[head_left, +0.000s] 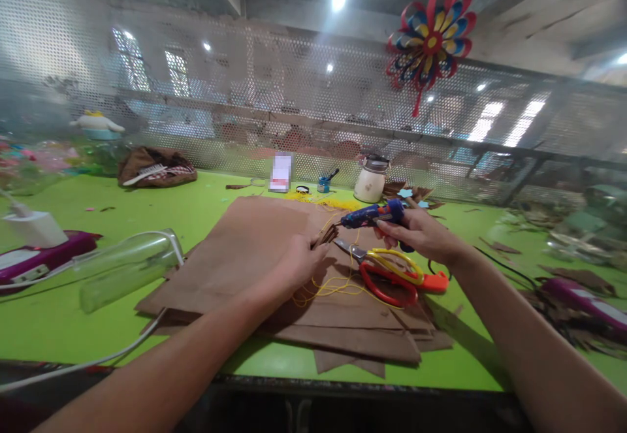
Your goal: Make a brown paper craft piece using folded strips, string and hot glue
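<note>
My right hand (414, 230) is closed around a blue glue gun (373, 214), its nozzle pointing left. In my left hand (304, 260) is a small bundle of folded brown paper (327, 236), held closed between the fingers. The nozzle tip is at the bundle's upper end; whether they touch I cannot tell. Beneath both hands lies a stack of brown paper sheets (245, 243). Scissors with red handles (392, 284) rest on the stack below the glue gun, with a yellow-handled tool (399, 263) over them. Loose yellow string (326, 287) trails across the paper.
Behind the stack stand a phone (281, 173), a small blue pot (324, 183) and a white jar (371, 179). On the left are a clear green bottle (127, 270), a white charger (35, 229) with its cable, and a brown bag (157, 166). A purple power strip (590, 299) lies right.
</note>
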Motion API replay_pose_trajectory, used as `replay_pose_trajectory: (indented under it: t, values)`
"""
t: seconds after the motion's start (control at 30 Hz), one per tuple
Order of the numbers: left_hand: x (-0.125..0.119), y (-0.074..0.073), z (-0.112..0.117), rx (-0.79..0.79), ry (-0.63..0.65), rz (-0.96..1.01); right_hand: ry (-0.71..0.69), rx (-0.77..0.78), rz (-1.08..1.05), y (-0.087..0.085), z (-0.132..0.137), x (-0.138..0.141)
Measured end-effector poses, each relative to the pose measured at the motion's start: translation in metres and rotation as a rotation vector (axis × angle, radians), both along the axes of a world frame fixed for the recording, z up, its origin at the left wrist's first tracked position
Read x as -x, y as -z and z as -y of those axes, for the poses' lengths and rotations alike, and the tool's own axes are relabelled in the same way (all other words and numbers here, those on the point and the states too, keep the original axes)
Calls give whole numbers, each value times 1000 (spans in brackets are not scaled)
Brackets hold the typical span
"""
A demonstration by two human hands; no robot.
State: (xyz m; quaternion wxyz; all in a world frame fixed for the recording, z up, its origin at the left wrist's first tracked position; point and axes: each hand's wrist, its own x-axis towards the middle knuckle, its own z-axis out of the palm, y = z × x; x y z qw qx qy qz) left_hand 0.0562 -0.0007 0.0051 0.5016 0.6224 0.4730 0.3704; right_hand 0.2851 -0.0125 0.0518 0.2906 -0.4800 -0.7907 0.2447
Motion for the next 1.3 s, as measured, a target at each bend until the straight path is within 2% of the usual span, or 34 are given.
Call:
replay_pose_trajectory:
  t: [0.13,0.57,0.87,1.3]
  values:
    - [1,4,-1,-54,-22,-99,7,-9,-9,0,-3,-3]
    - [1,-1,1,-50,-9,-137,-2,11,-25,-1,0,0]
    - [2,6,-4,-75,12,-133,21,11,-43,0,-1,-1]
    - [3,3,-2,-71,21,-103,27,-5,-31,-1,-2,-4]
